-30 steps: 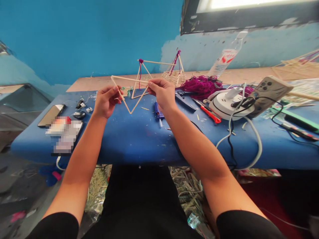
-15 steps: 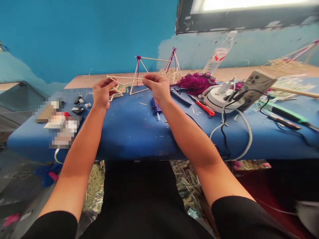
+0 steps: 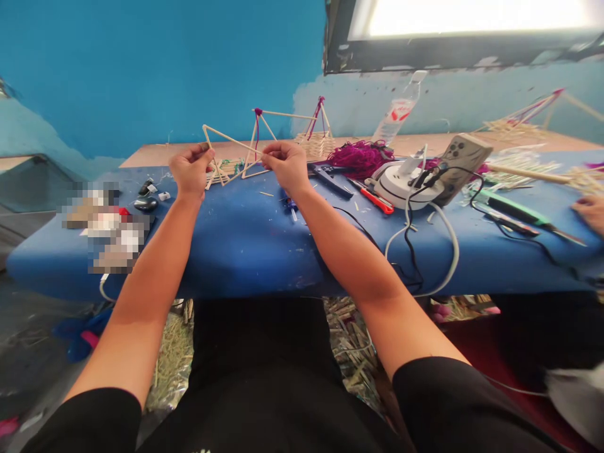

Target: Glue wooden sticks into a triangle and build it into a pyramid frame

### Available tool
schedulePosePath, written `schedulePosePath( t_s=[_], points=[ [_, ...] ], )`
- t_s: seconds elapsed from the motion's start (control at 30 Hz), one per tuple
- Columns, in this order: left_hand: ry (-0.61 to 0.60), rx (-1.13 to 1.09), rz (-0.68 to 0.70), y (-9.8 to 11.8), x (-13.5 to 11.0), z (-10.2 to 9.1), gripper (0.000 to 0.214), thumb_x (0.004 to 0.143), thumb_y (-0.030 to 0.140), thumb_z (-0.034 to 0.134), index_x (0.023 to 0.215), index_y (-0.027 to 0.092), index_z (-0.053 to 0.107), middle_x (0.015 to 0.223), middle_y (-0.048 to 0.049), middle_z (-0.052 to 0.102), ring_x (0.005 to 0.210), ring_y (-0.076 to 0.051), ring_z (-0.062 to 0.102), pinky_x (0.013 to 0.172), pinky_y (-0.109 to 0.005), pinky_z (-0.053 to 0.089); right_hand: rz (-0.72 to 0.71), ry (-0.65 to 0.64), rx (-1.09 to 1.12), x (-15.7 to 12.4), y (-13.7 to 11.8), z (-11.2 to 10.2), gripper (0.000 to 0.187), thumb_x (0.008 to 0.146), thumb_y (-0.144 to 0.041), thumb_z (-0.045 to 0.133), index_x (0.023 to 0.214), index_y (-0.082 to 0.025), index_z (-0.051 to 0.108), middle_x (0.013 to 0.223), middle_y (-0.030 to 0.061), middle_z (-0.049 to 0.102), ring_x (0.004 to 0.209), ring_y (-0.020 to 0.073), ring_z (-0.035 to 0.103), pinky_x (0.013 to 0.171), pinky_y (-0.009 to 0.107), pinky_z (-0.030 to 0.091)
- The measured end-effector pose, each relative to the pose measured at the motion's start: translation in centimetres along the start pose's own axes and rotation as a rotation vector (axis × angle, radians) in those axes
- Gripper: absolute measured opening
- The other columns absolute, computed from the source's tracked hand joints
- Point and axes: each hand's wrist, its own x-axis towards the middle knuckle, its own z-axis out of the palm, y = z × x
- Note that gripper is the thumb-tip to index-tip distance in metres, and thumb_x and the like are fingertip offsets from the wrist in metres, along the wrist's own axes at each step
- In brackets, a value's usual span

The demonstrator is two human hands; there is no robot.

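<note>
Hands | your left hand (image 3: pixel 190 170) and right hand (image 3: pixel 283 162) each pinch the stick triangle (image 3: pixel 229 151) in closed fingers, holding it above the blue bench (image 3: pixel 264 233), far edge.

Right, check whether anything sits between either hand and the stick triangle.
Nothing visible does: the left hand and right hand both already pinch the stick triangle, held up above the blue table.

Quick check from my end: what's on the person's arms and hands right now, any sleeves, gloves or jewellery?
Both arms are bare from above the elbow to the fingertips. Short black sleeves cover the upper arms, matching the black top and trousers. The left hand and right hand wear no gloves. No watch, bracelet or ring shows. No cables or markings are on either arm.
</note>
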Motion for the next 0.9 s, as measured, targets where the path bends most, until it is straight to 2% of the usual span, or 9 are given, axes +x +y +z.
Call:
schedulePosePath(
  t_s=[0.2, 0.37, 0.53, 0.73, 0.9],
  points=[
    [0.013, 0.037, -0.100, 0.1, 0.2, -0.3, 0.007, 0.082, 0.010, 0.076, 0.084, 0.016, 0.074, 0.074, -0.0015, 0.073, 0.066, -0.013, 0.070, 0.055, -0.019, 0.053, -0.054, -0.091, -0.052, 0.3, 1.6, 0.4, 0.011, 0.081, -0.012, 0.076, 0.091, -0.017, 0.078, 0.077, -0.0016, 0.073, 0.073, 0.0117, 0.071, 0.077, 0.028, 0.060],
    [0.003, 0.027, -0.174, 0.3, 0.2, -0.6, 0.010, 0.078, 0.011, 0.078, 0.085, 0.017, 0.074, 0.074, -0.0018, 0.073, 0.068, -0.013, 0.071, 0.060, -0.020, 0.054, -0.109, -0.077, -0.063, 0.1, 1.4, 0.6, 0.009, 0.083, -0.015, 0.075, 0.091, -0.017, 0.079, 0.077, -0.0016, 0.074, 0.073, 0.0119, 0.073, 0.077, 0.027, 0.061],
    [-0.111, -0.024, -0.303, -0.2, 0.5, -1.1, 0.009, 0.081, 0.022, 0.079, 0.078, 0.016, 0.073, 0.075, -0.0057, 0.075, 0.067, -0.014, 0.071, 0.058, -0.021, 0.054, -0.130, -0.072, -0.010, -0.8, 0.8, 0.7, 0.012, 0.086, -0.028, 0.078, 0.094, -0.018, 0.077, 0.076, -0.0006, 0.074, 0.071, 0.0129, 0.074, 0.075, 0.028, 0.062],
    [-0.266, -0.089, -0.413, 0.0, 0.7, -1.7, 0.029, 0.083, 0.043, 0.082, 0.092, 0.015, 0.078, 0.104, -0.0141, 0.082, 0.085, -0.020, 0.078, 0.062, -0.023, 0.058, -0.134, -0.063, -0.027, -1.3, -0.1, 0.3, 0.020, 0.085, -0.037, 0.078, 0.092, -0.020, 0.072, 0.079, 0.0003, 0.073, 0.076, 0.0135, 0.074, 0.077, 0.029, 0.062],
    [-0.329, -0.084, -0.364, 0.8, -0.1, -1.7, 0.031, 0.075, 0.034, 0.087, 0.098, 0.016, 0.080, 0.107, -0.0112, 0.082, 0.087, -0.018, 0.079, 0.061, -0.021, 0.057, -0.136, -0.016, -0.024, -1.1, -0.5, -0.4, 0.013, 0.082, -0.025, 0.075, 0.093, -0.021, 0.068, 0.077, -0.0020, 0.071, 0.072, 0.0117, 0.072, 0.072, 0.027, 0.060]
  ],
)
